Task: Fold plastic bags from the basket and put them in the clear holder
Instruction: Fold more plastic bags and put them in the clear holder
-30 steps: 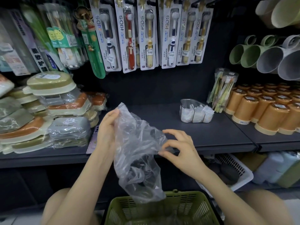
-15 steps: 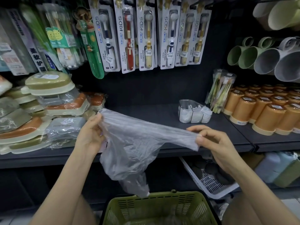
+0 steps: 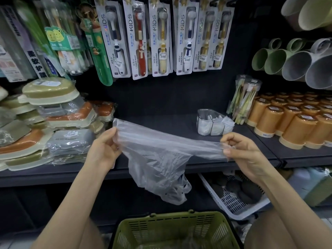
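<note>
Left hand [image 3: 105,150] and right hand [image 3: 246,155] pinch a bag [image 3: 158,159] taut by its top edge above the basket [image 3: 172,229], the holder [image 3: 210,124] waiting on the shelf [image 3: 161,121] beyond. Pulled harder, the thin film could slip the fingers [image 3: 231,139] or tear

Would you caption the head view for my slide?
Left hand and right hand stretch a plastic bag above the green basket.

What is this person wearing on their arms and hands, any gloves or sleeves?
Nothing that shows. The left hand and right hand are bare, without gloves. The forearms are bare down to the frame's lower edge: no sleeves, watch or bracelet. I can make out no ring.
</note>
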A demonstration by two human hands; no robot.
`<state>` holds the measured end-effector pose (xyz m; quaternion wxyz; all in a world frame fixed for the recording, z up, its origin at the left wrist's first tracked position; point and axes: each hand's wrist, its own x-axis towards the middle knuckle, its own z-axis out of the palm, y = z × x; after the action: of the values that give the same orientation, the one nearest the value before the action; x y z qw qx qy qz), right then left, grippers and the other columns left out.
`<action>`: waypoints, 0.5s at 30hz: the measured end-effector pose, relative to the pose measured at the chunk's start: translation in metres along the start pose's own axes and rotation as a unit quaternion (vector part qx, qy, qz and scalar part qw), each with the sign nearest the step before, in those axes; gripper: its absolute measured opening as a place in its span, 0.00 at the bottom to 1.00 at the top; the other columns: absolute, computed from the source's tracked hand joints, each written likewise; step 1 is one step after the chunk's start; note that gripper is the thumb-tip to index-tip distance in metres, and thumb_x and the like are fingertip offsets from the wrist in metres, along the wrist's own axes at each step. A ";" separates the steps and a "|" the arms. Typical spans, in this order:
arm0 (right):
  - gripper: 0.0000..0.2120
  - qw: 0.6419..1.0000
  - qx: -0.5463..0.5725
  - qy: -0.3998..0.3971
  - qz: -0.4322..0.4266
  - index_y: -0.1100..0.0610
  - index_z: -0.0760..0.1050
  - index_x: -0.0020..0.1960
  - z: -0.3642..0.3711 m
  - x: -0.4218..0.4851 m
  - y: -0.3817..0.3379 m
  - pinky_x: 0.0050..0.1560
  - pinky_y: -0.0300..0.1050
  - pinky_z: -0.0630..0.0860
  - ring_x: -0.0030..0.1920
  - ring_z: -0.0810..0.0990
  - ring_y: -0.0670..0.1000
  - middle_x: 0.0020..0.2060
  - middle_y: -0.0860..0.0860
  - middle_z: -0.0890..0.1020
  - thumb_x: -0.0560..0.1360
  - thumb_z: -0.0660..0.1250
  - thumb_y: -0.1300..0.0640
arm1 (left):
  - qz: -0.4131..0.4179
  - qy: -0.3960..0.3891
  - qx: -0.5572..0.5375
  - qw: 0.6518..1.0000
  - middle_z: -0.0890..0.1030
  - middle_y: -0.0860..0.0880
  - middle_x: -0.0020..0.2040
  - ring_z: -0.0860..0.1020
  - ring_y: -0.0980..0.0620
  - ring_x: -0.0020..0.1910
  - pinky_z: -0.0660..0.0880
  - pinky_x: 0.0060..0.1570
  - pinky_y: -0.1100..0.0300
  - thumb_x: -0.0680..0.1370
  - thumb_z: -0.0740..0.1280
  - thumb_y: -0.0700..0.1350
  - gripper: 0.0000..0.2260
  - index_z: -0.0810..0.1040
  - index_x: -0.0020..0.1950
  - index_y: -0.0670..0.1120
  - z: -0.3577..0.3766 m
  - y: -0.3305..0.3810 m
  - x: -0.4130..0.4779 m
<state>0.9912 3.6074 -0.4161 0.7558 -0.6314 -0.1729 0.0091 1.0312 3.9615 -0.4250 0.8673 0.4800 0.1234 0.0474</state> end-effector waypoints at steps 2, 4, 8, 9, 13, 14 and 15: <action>0.22 0.999 -0.020 0.022 0.022 0.58 0.80 0.44 -0.007 0.002 0.003 0.36 0.36 0.75 0.30 0.76 0.47 0.30 0.50 0.76 0.54 0.82 0.53 | 0.040 0.023 0.051 0.998 0.82 0.53 0.37 0.78 0.54 0.39 0.74 0.45 0.58 0.80 0.65 0.42 0.05 0.79 0.46 0.48 -0.002 -0.003 0.004; 0.19 0.996 -0.058 0.048 0.055 0.59 0.78 0.47 -0.013 0.004 0.006 0.39 0.38 0.74 0.31 0.77 0.47 0.31 0.50 0.78 0.59 0.78 0.58 | 0.083 0.044 0.088 0.992 0.81 0.54 0.35 0.77 0.55 0.36 0.73 0.43 0.59 0.79 0.66 0.42 0.06 0.79 0.44 0.49 -0.002 -0.007 0.006; 0.12 0.978 -0.132 0.113 0.117 0.60 0.77 0.50 -0.020 0.011 0.015 0.41 0.45 0.70 0.34 0.79 0.48 0.33 0.51 0.81 0.68 0.70 0.71 | 0.200 0.050 0.215 0.955 0.80 0.57 0.31 0.76 0.61 0.32 0.73 0.38 0.63 0.80 0.66 0.43 0.05 0.78 0.45 0.50 0.005 -0.017 0.010; 0.13 0.968 -0.173 0.146 0.113 0.59 0.78 0.51 -0.022 0.015 0.018 0.44 0.47 0.72 0.38 0.80 0.50 0.37 0.52 0.83 0.70 0.70 0.71 | 0.226 0.042 0.249 0.941 0.80 0.55 0.32 0.76 0.59 0.33 0.73 0.38 0.61 0.80 0.65 0.43 0.05 0.78 0.45 0.50 0.007 -0.020 0.013; 0.17 0.910 -0.378 0.170 0.007 0.52 0.76 0.62 0.005 0.043 0.014 0.60 0.39 0.69 0.58 0.75 0.44 0.56 0.44 0.79 0.74 0.71 0.57 | 0.274 -0.015 0.356 0.893 0.77 0.44 0.32 0.72 0.52 0.31 0.68 0.33 0.59 0.79 0.66 0.45 0.05 0.77 0.43 0.50 0.027 -0.032 0.019; 0.19 0.913 -0.386 0.131 -0.014 0.51 0.74 0.65 0.022 0.053 0.011 0.60 0.35 0.66 0.60 0.73 0.40 0.58 0.42 0.77 0.75 0.70 0.53 | 0.276 -0.036 0.368 0.887 0.77 0.46 0.30 0.72 0.54 0.29 0.68 0.31 0.62 0.79 0.66 0.44 0.05 0.78 0.43 0.48 0.036 -0.035 0.019; 0.22 0.921 -0.378 0.087 -0.017 0.50 0.72 0.67 0.038 0.064 0.009 0.60 0.32 0.65 0.60 0.71 0.38 0.59 0.41 0.76 0.75 0.70 0.50 | 0.272 -0.061 0.372 0.885 0.77 0.50 0.29 0.72 0.57 0.27 0.68 0.28 0.65 0.79 0.67 0.43 0.05 0.78 0.44 0.47 0.046 -0.037 0.018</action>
<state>1.0425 3.6606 -0.4034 0.4727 -0.8657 -0.1075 -0.1250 1.0590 3.9080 -0.4360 0.5836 0.7844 -0.0566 0.2024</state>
